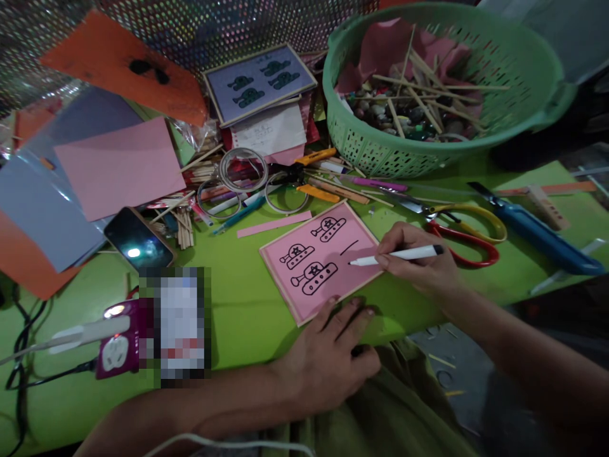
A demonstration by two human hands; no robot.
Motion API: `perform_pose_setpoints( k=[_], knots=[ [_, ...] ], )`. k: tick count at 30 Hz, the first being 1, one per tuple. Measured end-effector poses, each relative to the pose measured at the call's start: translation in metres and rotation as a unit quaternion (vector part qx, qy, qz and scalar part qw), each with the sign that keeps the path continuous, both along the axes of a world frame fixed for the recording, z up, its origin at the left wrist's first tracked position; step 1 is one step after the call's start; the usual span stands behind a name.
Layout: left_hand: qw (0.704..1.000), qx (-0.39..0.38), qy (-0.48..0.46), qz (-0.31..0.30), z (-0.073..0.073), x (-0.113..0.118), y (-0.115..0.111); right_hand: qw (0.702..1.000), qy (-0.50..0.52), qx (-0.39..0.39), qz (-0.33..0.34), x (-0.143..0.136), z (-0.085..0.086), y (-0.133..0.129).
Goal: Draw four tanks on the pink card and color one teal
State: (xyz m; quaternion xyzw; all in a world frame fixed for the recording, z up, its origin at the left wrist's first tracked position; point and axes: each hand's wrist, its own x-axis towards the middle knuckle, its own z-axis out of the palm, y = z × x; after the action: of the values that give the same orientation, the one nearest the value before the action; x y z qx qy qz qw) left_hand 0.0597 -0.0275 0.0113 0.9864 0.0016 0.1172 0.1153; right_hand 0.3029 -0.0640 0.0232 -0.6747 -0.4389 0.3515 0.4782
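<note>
A pink card (354,281) with a thin wooden-stick frame lies on the green table. Three black tank drawings with stars are on it, plus one short black line at the right. My right hand (421,263) is closed around a white marker (406,254) with a black end, its tip at the card just below that line. My left hand (328,358) rests at the card's lower edge, fingers stretched out and fingertips touching or close to the rim. It holds nothing that I can see.
A green basket (380,155) with sticks and pebbles stands at the back right. Scissors (469,235) and a blue cutter (542,228) lie at right. Behind are tape rolls (242,170), pliers (297,172) and a framed blue card (259,82). Phone (137,241) and power strip (118,343) sit left.
</note>
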Motion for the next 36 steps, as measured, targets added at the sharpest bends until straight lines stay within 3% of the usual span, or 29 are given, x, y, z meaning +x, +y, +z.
perform_pose_setpoints(
  k=[16,30,36],
  knots=[
    [1.000,0.005,0.011,-0.002,0.0019,0.0000,0.0009,0.998,-0.040,0.046,0.015,-0.0020,0.0009,0.0034],
    [1.000,0.005,0.018,-0.007,-0.0008,-0.0029,0.0011,0.987,-0.054,0.033,-0.146,-0.0004,-0.0003,0.0050],
    [1.000,0.010,0.021,-0.011,-0.0005,-0.0022,0.0020,0.981,-0.080,0.047,-0.169,0.0024,-0.0022,0.0054]
  ],
)
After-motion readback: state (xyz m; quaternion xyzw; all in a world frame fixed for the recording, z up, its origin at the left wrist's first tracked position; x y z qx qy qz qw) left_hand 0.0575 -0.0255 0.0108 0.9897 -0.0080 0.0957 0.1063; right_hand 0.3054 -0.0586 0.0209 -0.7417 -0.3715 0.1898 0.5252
